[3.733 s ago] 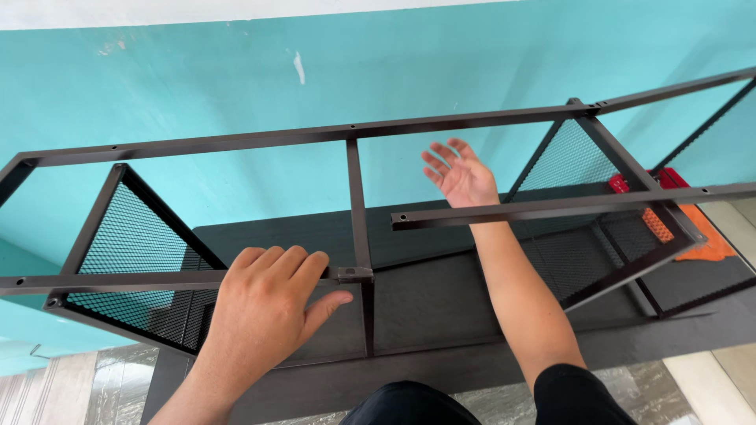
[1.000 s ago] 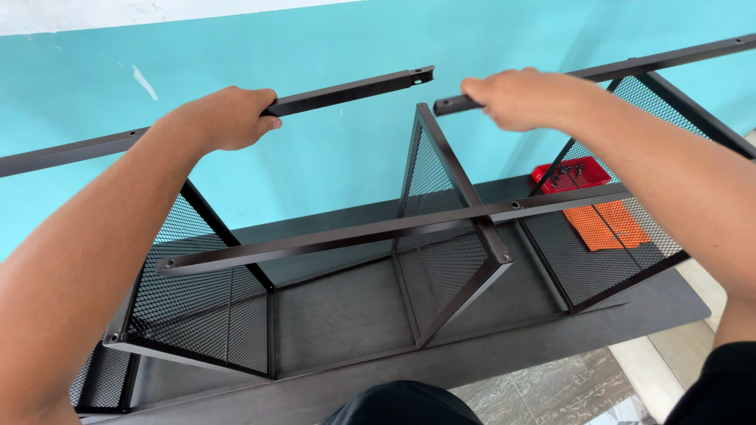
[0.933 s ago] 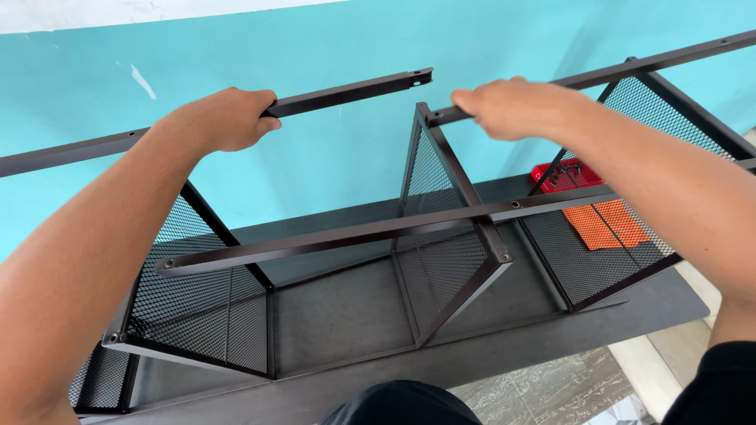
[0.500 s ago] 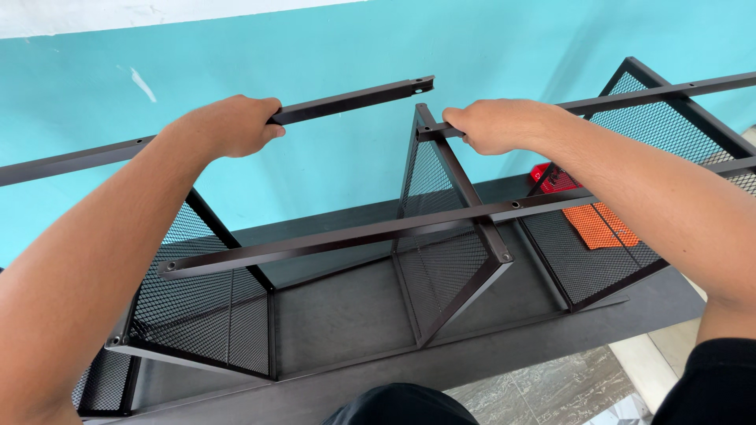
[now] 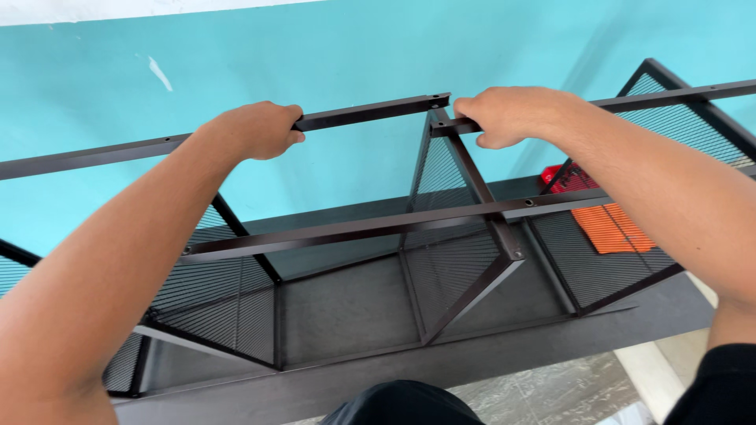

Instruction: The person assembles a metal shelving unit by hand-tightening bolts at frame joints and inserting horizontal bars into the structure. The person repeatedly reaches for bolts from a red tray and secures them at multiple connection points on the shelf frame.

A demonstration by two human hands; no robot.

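Against the turquoise wall [image 5: 331,55], a dark metal shelving frame [image 5: 409,315] lies on its side, with both arms reaching out over it. At the far left a mesh side panel [image 5: 213,303] slopes down under the left forearm. Above it, the left hand [image 5: 252,130] is clenched over the left top rail [image 5: 370,112], fingers [image 5: 293,138] curled around the bar and knuckles up; the rail runs from the left edge of the view to a free end with a small hole, stopping just short of the middle. Below, a long front rail [image 5: 354,228] crosses the frame from left to right. At the centre stands the mesh divider panel [image 5: 441,205], its upper corner just beside the free end of the left rail. Right of that, the right hand [image 5: 504,114] is closed around the right top rail [image 5: 669,94], gripping it at its near end, close to the divider's top. Farther right, another mesh panel [image 5: 598,267] leans outward, and behind it lie a red object [image 5: 571,179] and an orange ribbed piece [image 5: 618,228] on the dark base board [image 5: 472,370].
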